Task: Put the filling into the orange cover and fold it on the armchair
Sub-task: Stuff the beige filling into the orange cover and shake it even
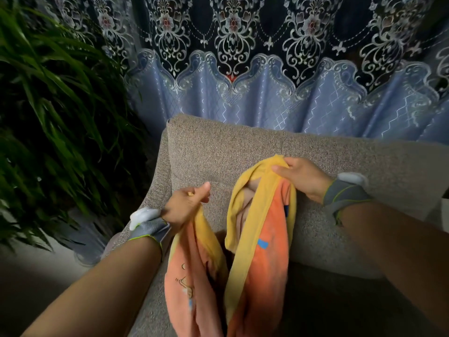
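Note:
The orange cover (264, 259) with yellow edging hangs in front of me over the grey-brown armchair (218, 152). My left hand (187, 203) grips the cover's left edge low and to the left. My right hand (301, 176) pinches its yellow top edge higher, near the chair back. The opening gapes between the two hands. A pale beige filling (245, 203) shows inside the right half of the opening. The cover's lower part runs out of the frame at the bottom.
A leafy green plant (53, 113) stands close on the left of the armchair. A blue curtain with lace trim (267, 69) hangs right behind the chair back. The chair's seat (328, 300) lies in shadow under the cover.

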Action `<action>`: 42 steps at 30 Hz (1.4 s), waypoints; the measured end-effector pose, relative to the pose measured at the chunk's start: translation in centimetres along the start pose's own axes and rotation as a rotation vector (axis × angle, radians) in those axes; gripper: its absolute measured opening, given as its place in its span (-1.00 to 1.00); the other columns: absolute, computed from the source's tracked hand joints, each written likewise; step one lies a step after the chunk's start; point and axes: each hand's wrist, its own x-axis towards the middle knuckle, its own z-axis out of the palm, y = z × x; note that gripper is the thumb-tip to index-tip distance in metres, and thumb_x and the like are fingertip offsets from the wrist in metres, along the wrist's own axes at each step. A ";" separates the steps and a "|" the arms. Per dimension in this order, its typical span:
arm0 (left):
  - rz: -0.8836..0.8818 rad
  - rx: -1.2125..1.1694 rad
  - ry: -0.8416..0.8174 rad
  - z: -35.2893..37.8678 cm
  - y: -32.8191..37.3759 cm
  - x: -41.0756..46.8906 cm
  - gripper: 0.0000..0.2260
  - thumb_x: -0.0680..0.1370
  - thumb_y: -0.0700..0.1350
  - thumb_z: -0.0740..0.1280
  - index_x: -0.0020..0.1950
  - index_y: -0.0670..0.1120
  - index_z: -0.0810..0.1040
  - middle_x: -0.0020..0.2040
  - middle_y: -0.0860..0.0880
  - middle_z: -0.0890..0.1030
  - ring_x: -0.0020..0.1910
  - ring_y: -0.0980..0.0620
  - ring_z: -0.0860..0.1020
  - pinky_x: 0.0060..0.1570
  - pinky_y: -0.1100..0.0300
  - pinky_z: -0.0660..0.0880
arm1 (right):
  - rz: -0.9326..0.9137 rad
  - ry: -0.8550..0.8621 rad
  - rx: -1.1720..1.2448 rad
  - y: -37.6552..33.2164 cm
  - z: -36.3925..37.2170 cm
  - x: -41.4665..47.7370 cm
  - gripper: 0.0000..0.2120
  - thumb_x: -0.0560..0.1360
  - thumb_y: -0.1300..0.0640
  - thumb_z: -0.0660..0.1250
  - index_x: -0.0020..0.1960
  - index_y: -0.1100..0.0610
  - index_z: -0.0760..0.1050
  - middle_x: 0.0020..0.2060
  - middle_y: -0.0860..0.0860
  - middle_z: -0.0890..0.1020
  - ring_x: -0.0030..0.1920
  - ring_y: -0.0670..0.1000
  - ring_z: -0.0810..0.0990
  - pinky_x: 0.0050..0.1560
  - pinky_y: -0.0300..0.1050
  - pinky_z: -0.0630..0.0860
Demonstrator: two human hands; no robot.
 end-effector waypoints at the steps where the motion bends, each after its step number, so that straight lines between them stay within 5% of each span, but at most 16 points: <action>1: 0.007 0.017 0.009 -0.2 -0.1 0.0 -0.57 0.32 0.32 0.37 -0.30 -0.07 0.55 -0.30 0.02 0.60 -0.28 0.16 0.54 -0.12 0.26 0.43 | -0.029 0.060 -0.070 0.3 -0.2 0.0 -0.87 0.52 0.17 0.27 -0.05 0.22 0.54 -0.18 0.11 0.60 -0.19 0.03 0.54 -0.06 -0.07 0.47; 3: 0.029 0.087 -0.031 -0.3 -0.3 -0.1 -0.74 0.45 0.06 0.39 -0.25 -0.12 0.49 -0.39 0.03 0.45 -0.46 0.25 0.42 -0.37 0.41 0.36 | -0.057 0.150 -0.180 1.2 -0.5 0.0 -0.84 0.51 0.14 0.29 -0.16 0.22 0.52 -0.25 0.13 0.57 -0.22 0.03 0.50 -0.14 -0.08 0.40; 5: 0.021 0.180 -0.069 -0.9 -0.8 -0.2 -0.85 0.47 -0.09 0.39 -0.22 -0.12 0.50 -0.37 0.03 0.43 -0.44 0.19 0.41 -0.44 0.45 0.33 | -0.072 0.253 -0.275 2.0 -0.7 0.0 -0.77 0.49 0.14 0.31 -0.29 0.23 0.47 -0.32 0.14 0.49 -0.24 0.07 0.45 -0.24 -0.09 0.24; 7: -0.002 0.224 -0.081 -1.6 -1.6 -0.1 -0.86 0.44 -0.08 0.42 -0.24 -0.08 0.51 -0.37 0.01 0.44 -0.41 0.10 0.40 -0.39 0.29 0.35 | -0.107 0.351 -0.370 2.6 -0.9 0.1 -0.71 0.47 0.14 0.34 -0.38 0.20 0.40 -0.32 0.13 0.43 -0.19 0.13 0.44 -0.23 -0.06 0.18; 9: -0.016 0.241 -0.078 -2.0 -1.9 -0.1 -0.87 0.44 -0.08 0.42 -0.24 -0.05 0.51 -0.35 0.00 0.45 -0.38 0.07 0.39 -0.35 0.21 0.32 | -0.155 0.390 -0.416 2.9 -1.0 0.1 -0.78 0.47 0.15 0.34 -0.26 0.29 0.50 -0.19 0.23 0.50 -0.06 0.19 0.48 -0.11 -0.07 0.27; 14: 0.143 0.326 0.021 0.2 -0.3 0.1 -0.88 0.44 -0.08 0.44 -0.13 0.00 0.51 -0.23 0.08 0.50 -0.29 0.12 0.44 -0.24 0.37 0.34 | -0.368 0.239 -0.403 1.6 0.2 -0.7 -0.87 0.53 0.10 0.24 -0.17 0.13 0.40 -0.30 0.06 0.47 -0.24 0.04 0.44 -0.24 -0.14 0.23; 17: 0.344 0.359 0.069 2.8 2.3 -0.2 -0.65 0.44 -0.15 0.42 0.21 -0.07 0.49 0.08 0.09 0.51 0.02 0.19 0.47 -0.05 0.65 0.23 | -0.475 0.118 -0.332 -0.2 1.7 -1.0 -0.81 0.52 0.06 0.19 -0.12 0.19 0.42 -0.31 -0.08 0.42 -0.26 -0.13 0.40 -0.23 -0.24 0.24; 21: 0.489 0.371 -0.042 4.3 5.0 0.0 -0.43 0.42 -0.01 0.43 0.39 -0.03 0.35 0.28 0.08 0.44 0.26 0.24 0.35 0.19 0.57 0.17 | -0.534 0.010 -0.327 -1.7 2.4 -1.1 -0.81 0.55 0.13 0.22 -0.13 0.27 0.42 -0.35 -0.19 0.36 -0.34 -0.22 0.37 -0.25 -0.38 0.29; 23: 0.492 0.359 -0.099 4.6 5.6 -0.2 -0.43 0.37 0.09 0.38 0.35 -0.01 0.39 0.20 0.12 0.50 0.19 0.24 0.44 0.14 0.56 0.26 | -0.538 -0.009 -0.312 -1.6 2.5 -1.2 -0.87 0.54 0.12 0.21 -0.14 0.17 0.39 -0.34 -0.19 0.37 -0.31 -0.25 0.40 -0.22 -0.42 0.29; 26: 0.439 0.396 -0.107 5.6 5.7 -0.8 -0.55 0.41 0.12 0.37 0.22 -0.05 0.46 -0.02 0.05 0.57 -0.04 0.07 0.53 -0.03 0.29 0.38 | -0.516 0.019 -0.276 -1.1 3.1 -1.5 -0.77 0.51 0.06 0.16 -0.10 0.25 0.42 -0.31 -0.15 0.39 -0.30 -0.19 0.35 -0.20 -0.43 0.29; 30: 0.417 0.466 -0.053 7.7 5.1 -1.1 -0.68 0.47 0.12 0.30 -0.01 -0.13 0.43 -0.34 0.08 0.39 -0.32 0.04 0.37 -0.29 0.20 0.20 | -0.489 0.113 -0.240 -0.1 3.9 -2.0 -0.68 0.50 0.06 0.11 0.03 0.30 0.44 -0.20 -0.01 0.46 -0.15 -0.04 0.43 -0.16 -0.29 0.24; 34: 0.376 0.381 -0.004 8.2 4.9 -1.0 -0.81 0.48 0.06 0.24 -0.12 -0.06 0.38 -0.37 0.12 0.36 -0.36 0.12 0.34 -0.31 0.24 0.17 | -0.408 0.184 -0.074 0.5 4.3 -1.9 -0.77 0.49 0.08 0.25 0.09 0.16 0.38 -0.19 -0.10 0.44 -0.16 -0.09 0.45 -0.07 -0.27 0.37; 38: 0.327 0.307 0.053 8.1 4.6 -0.7 -0.69 0.41 0.10 0.18 -0.05 -0.11 0.48 -0.32 0.09 0.41 -0.30 0.07 0.39 -0.30 0.23 0.22 | -0.435 0.254 -0.160 0.4 3.3 -1.3 -0.84 0.39 0.12 0.40 -0.08 0.11 0.48 -0.19 -0.10 0.41 -0.19 -0.23 0.38 -0.11 -0.42 0.32; 42: 0.303 0.346 0.075 8.5 4.0 -0.6 -0.86 0.53 -0.02 0.29 -0.10 -0.06 0.41 -0.33 0.11 0.39 -0.31 0.08 0.37 -0.29 0.20 0.19 | -0.371 0.105 -0.171 -0.4 2.4 -0.8 -0.90 0.39 0.20 0.43 -0.11 0.17 0.58 -0.31 -0.07 0.46 -0.35 -0.15 0.41 -0.22 -0.33 0.37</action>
